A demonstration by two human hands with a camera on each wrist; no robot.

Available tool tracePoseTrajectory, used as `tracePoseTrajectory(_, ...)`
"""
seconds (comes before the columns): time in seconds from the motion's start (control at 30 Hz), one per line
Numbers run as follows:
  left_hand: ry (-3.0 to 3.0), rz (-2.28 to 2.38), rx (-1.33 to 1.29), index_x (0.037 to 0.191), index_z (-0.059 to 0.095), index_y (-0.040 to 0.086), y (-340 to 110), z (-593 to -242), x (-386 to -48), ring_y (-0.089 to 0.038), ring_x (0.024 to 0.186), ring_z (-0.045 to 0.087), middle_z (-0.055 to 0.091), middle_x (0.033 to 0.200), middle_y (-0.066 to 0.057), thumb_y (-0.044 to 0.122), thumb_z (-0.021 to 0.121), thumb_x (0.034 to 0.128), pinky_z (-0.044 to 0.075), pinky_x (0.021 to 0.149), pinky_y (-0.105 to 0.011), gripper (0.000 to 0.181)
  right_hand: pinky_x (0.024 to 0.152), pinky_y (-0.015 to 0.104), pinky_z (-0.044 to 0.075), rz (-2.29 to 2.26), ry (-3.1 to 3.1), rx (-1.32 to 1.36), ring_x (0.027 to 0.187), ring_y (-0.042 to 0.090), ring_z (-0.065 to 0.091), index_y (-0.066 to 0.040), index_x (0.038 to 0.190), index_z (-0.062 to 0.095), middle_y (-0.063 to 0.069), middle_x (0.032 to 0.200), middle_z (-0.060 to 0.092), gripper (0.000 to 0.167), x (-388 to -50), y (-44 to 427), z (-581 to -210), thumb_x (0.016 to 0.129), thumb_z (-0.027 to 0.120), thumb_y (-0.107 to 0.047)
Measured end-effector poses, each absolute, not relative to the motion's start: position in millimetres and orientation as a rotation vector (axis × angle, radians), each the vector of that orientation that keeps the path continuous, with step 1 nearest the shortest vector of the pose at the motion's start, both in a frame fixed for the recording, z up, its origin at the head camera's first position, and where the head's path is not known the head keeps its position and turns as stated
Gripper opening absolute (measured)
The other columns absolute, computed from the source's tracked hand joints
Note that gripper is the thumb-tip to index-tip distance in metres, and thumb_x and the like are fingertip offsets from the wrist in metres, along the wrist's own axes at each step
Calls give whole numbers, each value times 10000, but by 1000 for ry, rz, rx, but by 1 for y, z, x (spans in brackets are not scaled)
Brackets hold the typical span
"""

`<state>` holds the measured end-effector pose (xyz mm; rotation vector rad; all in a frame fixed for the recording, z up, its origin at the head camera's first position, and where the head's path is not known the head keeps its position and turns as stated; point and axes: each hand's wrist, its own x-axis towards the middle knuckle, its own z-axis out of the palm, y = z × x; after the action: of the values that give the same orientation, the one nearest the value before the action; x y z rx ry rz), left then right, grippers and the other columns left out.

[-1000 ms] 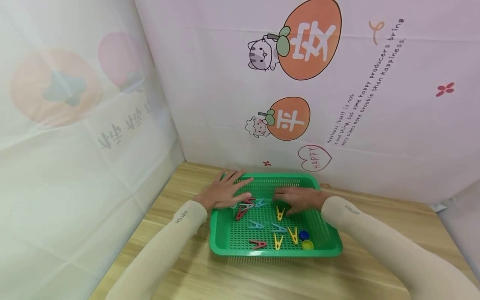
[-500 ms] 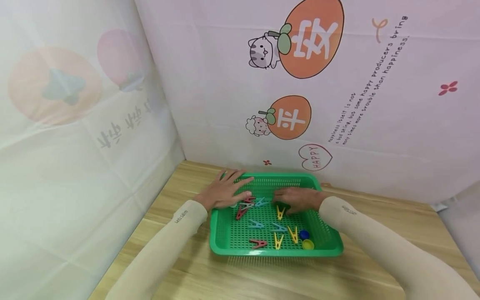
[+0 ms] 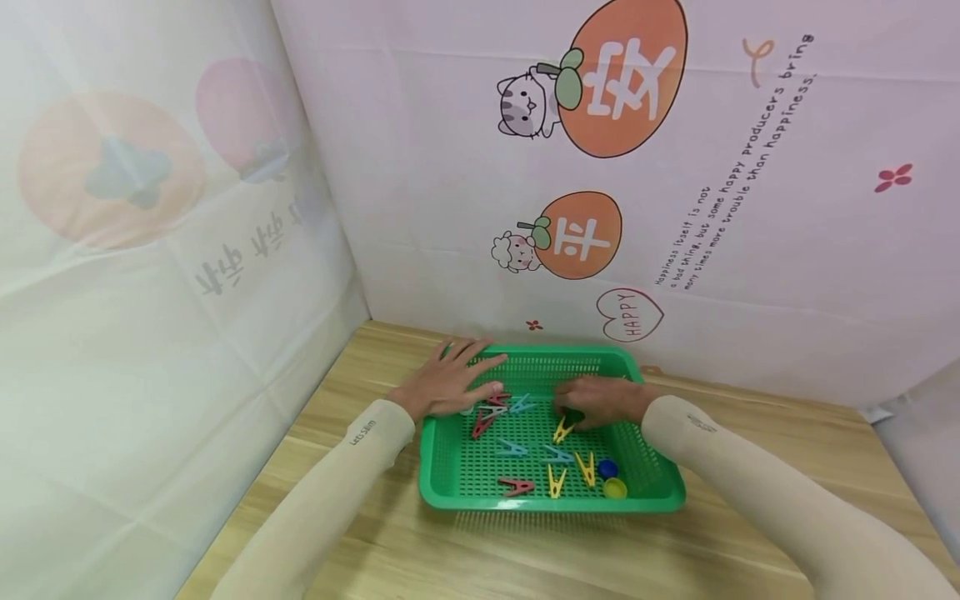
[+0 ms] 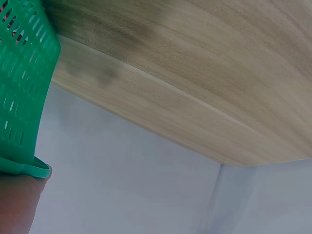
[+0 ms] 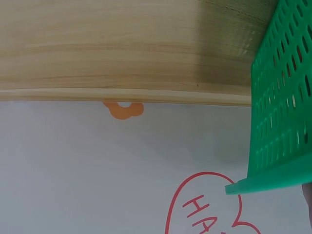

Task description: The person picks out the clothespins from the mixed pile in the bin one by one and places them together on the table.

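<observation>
The left hand (image 3: 447,386) lies with spread fingers over the left back corner of the green basket (image 3: 551,505), its thumb beside a red clothespin (image 3: 483,426) and a white one. Inside the basket, the curled right hand (image 3: 600,400) pinches the upper end of a yellow clothespin (image 3: 562,432); its fingertips are partly hidden. In the left wrist view, part of the left hand (image 4: 19,202) shows below the basket rim (image 4: 29,168). Only a sliver of skin appears beside the basket wall (image 5: 280,126) in the right wrist view.
Elsewhere in the basket lie blue clothespins (image 3: 513,449), yellow clothespins (image 3: 556,482), a red clothespin (image 3: 517,487), a blue cap (image 3: 607,469) and a yellow cap (image 3: 615,488). Printed cloth (image 3: 450,167) hangs behind the wooden table (image 3: 420,558).
The right hand's fingers have drawn in and shifted slightly right, and the yellow clothespin at them has tilted. The left hand stays in place.
</observation>
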<state>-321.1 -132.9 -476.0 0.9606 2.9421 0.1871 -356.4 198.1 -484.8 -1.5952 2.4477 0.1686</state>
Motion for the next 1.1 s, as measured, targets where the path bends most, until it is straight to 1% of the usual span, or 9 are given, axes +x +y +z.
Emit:
tracePoseTrajectory(0.23, 2937, 194, 969, 1747, 254, 374, -130, -475, -321, -314, 1702, 173, 133, 1850, -19, 713, 274, 1123, 125, 1358, -672, 710, 905, 320, 644, 54, 2462, -1541, 1017, 108, 724, -155, 1123, 780, -37, 1119, 749, 246, -353, 204, -483, 929, 900, -246)
tracePoseTrajectory(0.37, 2936, 203, 968, 1745, 251, 386, -130, -475, -320, -319, 1701, 176, 132, 1850, -15, 725, 264, 1119, 118, 1362, -663, 712, 854, 279, 631, -8, 2487, -1471, 961, 76, 704, -154, 1128, 779, -36, 1105, 755, 243, -353, 207, -481, 940, 888, -266)
tracePoseTrajectory(0.5, 2939, 214, 968, 1744, 254, 390, -130, -476, -321, -325, 1698, 185, 136, 1849, -13, 732, 260, 1115, 122, 1360, -668, 716, 758, 248, 588, -51, 2509, -1468, 842, 25, 629, -134, 1102, 766, -19, 1038, 732, 246, -351, 212, -477, 931, 891, -258)
tracePoseTrajectory(0.63, 2950, 194, 975, 1746, 249, 385, -130, -477, -322, -324, 1696, 187, 141, 1848, -16, 728, 257, 1117, 137, 1353, -680, 718, 724, 248, 563, -64, 2548, -1506, 785, -12, 553, -127, 1051, 756, -60, 946, 666, 243, -349, 217, -473, 902, 905, -247)
tracePoseTrajectory(0.73, 2955, 173, 975, 1749, 234, 382, -131, -476, -322, -331, 1694, 189, 140, 1848, -20, 719, 257, 1121, 140, 1352, -682, 713, 722, 242, 562, -98, 2562, -1507, 793, 17, 569, -118, 1028, 747, -59, 937, 653, 239, -348, 221, -468, 897, 908, -237)
tracePoseTrajectory(0.9, 2950, 175, 974, 1752, 234, 369, -133, -475, -321, -337, 1696, 185, 135, 1849, -27, 703, 279, 1126, 127, 1355, -680, 710, 748, 250, 585, -159, 2567, -1441, 841, 111, 658, -104, 1016, 741, 12, 978, 705, 204, -342, 225, -458, 921, 883, -216)
tracePoseTrajectory(1.0, 2944, 171, 968, 1756, 226, 351, -133, -474, -320, -336, 1698, 178, 128, 1850, -27, 704, 280, 1126, 122, 1356, -679, 725, 731, 264, 590, -143, 2599, -1365, 885, 126, 673, -144, 1019, 743, -9, 1006, 712, 182, -337, 228, -450, 931, 866, -244)
tracePoseTrajectory(1.1, 2936, 168, 968, 1761, 214, 331, -133, -474, -319, -340, 1699, 174, 123, 1852, -32, 707, 274, 1125, 122, 1355, -681, 742, 712, 266, 585, -127, 2629, -1282, 940, 149, 685, -179, 1047, 745, -29, 1048, 709, 194, -333, 232, -444, 942, 851, -303)
